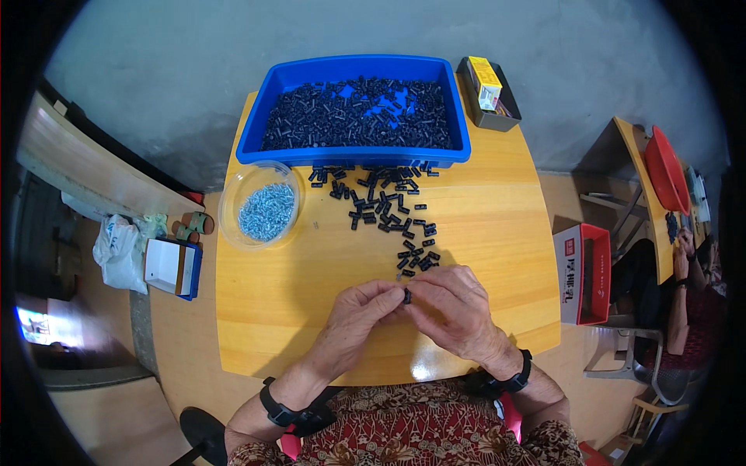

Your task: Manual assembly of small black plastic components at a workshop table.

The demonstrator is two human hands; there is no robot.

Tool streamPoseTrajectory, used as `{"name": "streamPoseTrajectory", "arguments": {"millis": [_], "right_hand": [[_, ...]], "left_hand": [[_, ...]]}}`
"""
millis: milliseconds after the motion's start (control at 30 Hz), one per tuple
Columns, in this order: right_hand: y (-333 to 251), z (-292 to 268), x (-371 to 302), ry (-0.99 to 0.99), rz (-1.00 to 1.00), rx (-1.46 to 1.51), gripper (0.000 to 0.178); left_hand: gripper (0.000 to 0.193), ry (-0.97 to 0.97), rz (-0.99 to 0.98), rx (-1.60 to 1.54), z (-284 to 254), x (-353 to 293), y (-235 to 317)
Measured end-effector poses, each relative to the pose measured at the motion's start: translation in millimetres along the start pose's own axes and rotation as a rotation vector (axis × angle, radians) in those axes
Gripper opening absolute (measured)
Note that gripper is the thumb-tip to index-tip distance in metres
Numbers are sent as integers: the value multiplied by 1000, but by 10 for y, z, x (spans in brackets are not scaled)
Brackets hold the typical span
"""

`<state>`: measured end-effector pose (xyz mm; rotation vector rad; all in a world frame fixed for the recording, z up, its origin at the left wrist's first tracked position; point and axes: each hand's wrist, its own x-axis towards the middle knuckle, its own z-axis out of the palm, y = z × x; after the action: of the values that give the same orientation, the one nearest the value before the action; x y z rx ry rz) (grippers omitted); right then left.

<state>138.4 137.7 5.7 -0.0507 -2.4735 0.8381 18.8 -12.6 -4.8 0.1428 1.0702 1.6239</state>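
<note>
The left hand (pixel 361 312) and right hand (pixel 452 309) pinch one black piece (pixel 406 296); the blue tub (pixel 311 157) holds many more, apparently left; what is finished, I cannot tell.

Pinched black piece (pixel 407 297): mostly covered by the left grip (pixel 359 311) and right grip (pixel 457 311); shape cannot be told.
Metal bits (pixel 266 212): too small to tell apart in the round tub (pixel 234 194).
Blue bin (pixel 353 154): floor mostly covered by loose black pieces (pixel 326 116).
2 patterned sleeves (pixel 555 443): cut off by the lower edge.
Co-worker (pixel 678 322): partly lost in the dark right rim.
</note>
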Motion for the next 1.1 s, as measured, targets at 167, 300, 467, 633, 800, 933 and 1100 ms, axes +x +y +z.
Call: {"name": "streamPoseTrajectory", "arguments": {"millis": [167, 300, 467, 633, 800, 933, 1100], "right_hand": [[19, 18, -5, 2, -17, 16, 32], [-9, 27, 18, -18, -42, -20, 33], [-14, 22, 67, -22, -65, -9, 28], [164, -189, 111, 17, 28, -45, 23], [265, -119, 76, -65, 74, -81, 20], [163, -27, 130, -159, 2, -142, 17], [140, 38, 274, -184, -118, -202, 12]], "left_hand": [[20, -11, -21, 100, -9, 7, 17], [19, -12, 9, 159, -22, 5, 29], [19, 10, 55, 166, -46, -12, 47], [13, 136, 171, 223, -209, -80, 186], [14, 209, 260, 254, -376, -130, 190], [13, 274, 314, 327, -418, -140, 200], [12, 327, 387, 363, -509, -162, 142]]}}
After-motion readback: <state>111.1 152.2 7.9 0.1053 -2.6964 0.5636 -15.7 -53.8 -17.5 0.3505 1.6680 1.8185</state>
